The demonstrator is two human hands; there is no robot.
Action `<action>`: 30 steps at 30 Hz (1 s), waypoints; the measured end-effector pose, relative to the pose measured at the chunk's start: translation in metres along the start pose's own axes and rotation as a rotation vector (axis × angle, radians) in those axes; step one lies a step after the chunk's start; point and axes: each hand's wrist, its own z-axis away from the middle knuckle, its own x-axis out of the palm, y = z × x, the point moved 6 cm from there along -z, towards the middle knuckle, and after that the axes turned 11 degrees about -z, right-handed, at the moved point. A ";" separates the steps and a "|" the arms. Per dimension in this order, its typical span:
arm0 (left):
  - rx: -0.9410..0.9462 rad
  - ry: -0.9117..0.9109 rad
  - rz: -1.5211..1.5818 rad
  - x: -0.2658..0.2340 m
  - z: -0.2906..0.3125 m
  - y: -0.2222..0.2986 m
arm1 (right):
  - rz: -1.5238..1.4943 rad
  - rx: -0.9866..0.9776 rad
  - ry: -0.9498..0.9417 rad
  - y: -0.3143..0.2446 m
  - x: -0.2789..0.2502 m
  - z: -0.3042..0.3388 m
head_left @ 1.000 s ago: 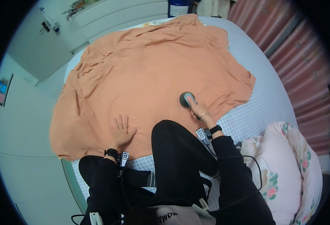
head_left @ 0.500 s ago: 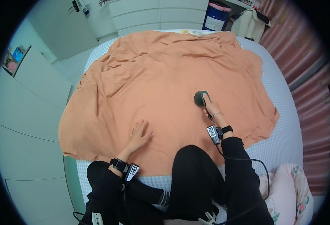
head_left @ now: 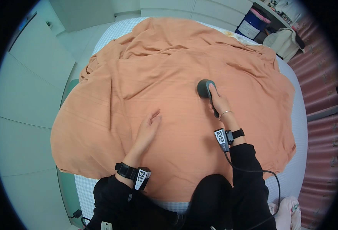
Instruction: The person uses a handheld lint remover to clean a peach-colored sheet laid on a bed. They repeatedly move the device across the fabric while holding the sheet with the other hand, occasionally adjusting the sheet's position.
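A wide orange cloth [head_left: 184,142] lies over the bed, smooth in the middle and wrinkled at its far and left sides. My right hand [head_left: 219,103] is wrapped round the handle of a dark green fabric shaver [head_left: 204,89], whose round head is at the cloth right of centre. Left of it, my left hand [head_left: 150,124] is at the cloth with its fingers stretched out and nothing in them. Whether its fingertips press on the fabric I cannot tell.
A checked sheet [head_left: 85,195] shows round the cloth. From my right wrist a black cable [head_left: 278,184] loops down. A floral pillow [head_left: 286,216] lies at the lower right. Pink curtains [head_left: 318,153] hang at right; pale cabinets [head_left: 27,134] stand at left, a dark blue bin [head_left: 250,26] far right.
My left hand has moved forward over the cloth and turned more onto its side. The right hand still grips the fabric shaver, now slightly farther forward. The whole view has shifted and tilted.
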 end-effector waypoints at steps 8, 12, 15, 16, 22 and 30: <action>-0.122 0.073 0.520 -0.038 -0.005 -0.002 | 0.080 -0.093 -0.121 -0.014 0.117 -0.005; -0.119 0.085 0.567 -0.039 -0.005 -0.001 | 0.029 -0.138 -0.209 -0.018 0.137 -0.006; -0.109 0.085 0.569 -0.039 -0.004 0.001 | 0.104 -0.127 -0.155 -0.016 0.107 -0.019; -0.115 0.103 0.567 -0.039 -0.004 0.001 | 0.123 -0.099 -0.118 -0.015 0.089 -0.025; -0.103 0.112 0.534 -0.038 -0.006 0.001 | 0.024 -0.042 0.126 -0.020 -0.008 -0.040; -0.104 0.092 0.543 -0.037 -0.007 0.000 | 0.033 -0.052 -0.033 -0.014 0.064 -0.042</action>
